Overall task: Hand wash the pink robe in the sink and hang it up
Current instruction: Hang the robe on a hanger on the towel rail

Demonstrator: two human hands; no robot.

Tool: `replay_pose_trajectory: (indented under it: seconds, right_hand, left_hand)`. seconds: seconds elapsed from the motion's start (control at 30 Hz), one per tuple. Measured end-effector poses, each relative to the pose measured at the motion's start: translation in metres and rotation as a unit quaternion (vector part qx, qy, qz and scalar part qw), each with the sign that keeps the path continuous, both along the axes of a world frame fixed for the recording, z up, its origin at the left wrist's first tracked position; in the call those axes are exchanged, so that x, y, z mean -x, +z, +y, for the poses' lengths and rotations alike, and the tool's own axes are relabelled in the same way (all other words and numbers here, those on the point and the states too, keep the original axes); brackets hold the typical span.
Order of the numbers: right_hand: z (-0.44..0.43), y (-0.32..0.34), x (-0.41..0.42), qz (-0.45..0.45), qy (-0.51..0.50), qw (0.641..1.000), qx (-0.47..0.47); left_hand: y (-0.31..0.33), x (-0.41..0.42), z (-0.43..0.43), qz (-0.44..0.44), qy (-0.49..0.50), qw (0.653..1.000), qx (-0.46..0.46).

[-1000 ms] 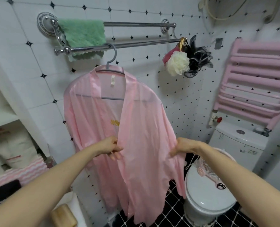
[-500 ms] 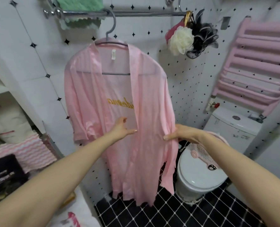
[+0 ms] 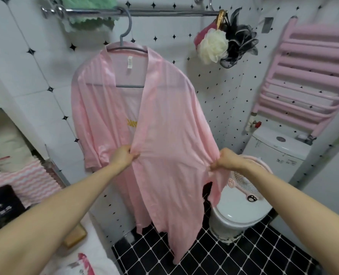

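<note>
The pink robe (image 3: 164, 124) hangs on a grey hanger (image 3: 128, 34) hooked over the chrome towel rail (image 3: 164, 12) on the tiled wall. My left hand (image 3: 123, 156) pinches the inner front edge of the robe's right panel at waist height. My right hand (image 3: 227, 160) grips the same panel's outer side edge, and the cloth is stretched flat between the two hands. Yellow lettering shows inside the robe, partly covered by the panel.
A green towel (image 3: 89, 20) hangs over the rail at left; bath puffs (image 3: 224, 46) hang at its right end. A white toilet (image 3: 242, 203) with a pink fan on its lid stands right, under a pink radiator (image 3: 311, 76). Shelves with folded textiles sit left. The floor is black tile.
My left hand has gone from an open touch to pinching the panel's inner edge. My right hand moved right, pulling the panel wide and taut. More of the yellow lettering is covered.
</note>
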State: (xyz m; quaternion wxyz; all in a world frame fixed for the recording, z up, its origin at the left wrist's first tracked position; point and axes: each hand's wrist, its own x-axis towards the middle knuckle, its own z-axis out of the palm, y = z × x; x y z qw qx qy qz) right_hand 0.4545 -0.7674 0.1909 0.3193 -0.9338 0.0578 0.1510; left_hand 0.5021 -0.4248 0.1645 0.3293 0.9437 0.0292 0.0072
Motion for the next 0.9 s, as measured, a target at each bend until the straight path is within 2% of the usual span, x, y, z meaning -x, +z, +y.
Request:
replay_pose_trajectory:
  seconds: [0.07,0.1,0.13,0.17,0.2,0.23,0.27,0.3,0.33,0.37,0.4,0.43,0.47,0.5,0.53,0.57,0.6,0.63,0.67,0.7,0.73,0.77,0.8,0.83,0.87,0.9]
  right_hand:
    - [0.008,-0.003,-0.004,-0.074,-0.033,0.994,0.073]
    - [0.011,-0.002,-0.003,-0.064,-0.017,0.997,0.039]
    - [0.011,-0.001,-0.002,0.002,0.011,0.999,-0.032]
    - [0.012,0.002,0.002,0.096,0.05,0.989,-0.1]
    - [0.012,0.003,0.005,0.174,0.085,0.972,-0.136]
    - [0.013,0.006,0.007,0.194,0.097,0.967,-0.135]
    - [0.014,0.004,0.003,0.154,0.082,0.981,-0.085]
    - [0.018,0.004,-0.001,0.071,0.048,0.996,-0.016]
    - [0.023,0.004,-0.002,-0.028,-0.003,0.998,0.062]
    - [0.027,0.003,-0.002,-0.097,-0.032,0.99,0.099]
    - [0.026,0.001,-0.004,-0.095,-0.021,0.993,0.06]
    - [0.025,0.001,-0.004,-0.032,0.012,0.999,-0.029]
    - [0.023,0.001,-0.002,0.076,0.052,0.99,-0.104]
    - [0.023,0.002,0.002,0.155,0.083,0.974,-0.146]
    - [0.023,0.001,0.001,0.163,0.093,0.975,-0.121]
    - [0.022,-0.002,-0.005,0.11,0.074,0.989,-0.067]
    - [0.024,-0.002,-0.008,0.006,0.031,0.999,0.014]
    - [0.026,-0.003,-0.01,-0.095,-0.013,0.992,0.083]
    - [0.023,-0.007,-0.016,-0.129,-0.028,0.988,0.075]
    - [0.022,-0.008,-0.016,-0.105,-0.006,0.994,0.02]
    - [0.023,-0.007,-0.015,-0.024,0.03,0.998,-0.047]
    - [0.021,-0.007,-0.012,0.07,0.059,0.992,-0.09]
    - [0.02,-0.006,-0.008,0.105,0.069,0.988,-0.095]
    - [0.019,-0.009,-0.011,0.089,0.053,0.992,-0.075]
    - [0.02,-0.007,-0.012,0.023,0.021,0.999,-0.032]
    - [0.02,-0.006,-0.013,-0.058,-0.021,0.997,0.04]
  left_hand:
    - [0.002,0.01,-0.003,-0.005,-0.008,0.999,0.045]
    - [0.005,0.017,-0.006,0.043,-0.042,0.993,0.106]
    - [0.009,0.025,-0.008,0.133,-0.097,0.974,0.158]
    - [0.013,0.031,-0.008,0.228,-0.161,0.946,0.166]
    - [0.019,0.036,-0.006,0.28,-0.201,0.927,0.15]
    - [0.021,0.035,-0.004,0.272,-0.2,0.934,0.118]
    - [0.021,0.031,-0.002,0.224,-0.168,0.956,0.081]
    - [0.018,0.025,0.002,0.128,-0.096,0.987,0.031]
    - [0.016,0.024,0.003,0.025,-0.015,0.999,-0.021]
    - [0.012,0.022,0.007,-0.022,0.024,0.999,-0.026]
    - [0.012,0.022,0.009,-0.012,0.005,1.0,0.009]
    - [0.013,0.024,0.008,0.067,-0.055,0.993,0.078]
    - [0.015,0.025,0.01,0.178,-0.124,0.97,0.106]
    - [0.017,0.026,0.014,0.241,-0.154,0.953,0.097]
    - [0.018,0.023,0.016,0.245,-0.151,0.956,0.051]
    - [0.019,0.016,0.019,0.182,-0.108,0.977,-0.002]
    - [0.019,0.012,0.023,0.062,-0.024,0.994,-0.082]
    - [0.019,0.012,0.024,-0.007,0.044,0.992,-0.117]
    - [0.018,0.013,0.023,-0.015,0.044,0.995,-0.084]
    - [0.019,0.015,0.019,0.039,-0.019,0.999,-0.002]
    - [0.022,0.022,0.013,0.156,-0.095,0.981,0.068]
    - [0.025,0.029,0.01,0.244,-0.147,0.952,0.108]
    - [0.025,0.029,0.009,0.258,-0.162,0.947,0.1]
    - [0.025,0.024,0.009,0.215,-0.128,0.965,0.073]
    - [0.023,0.019,0.012,0.105,-0.063,0.992,0.032]
    - [0.023,0.017,0.015,0.037,-0.001,0.999,0.002]
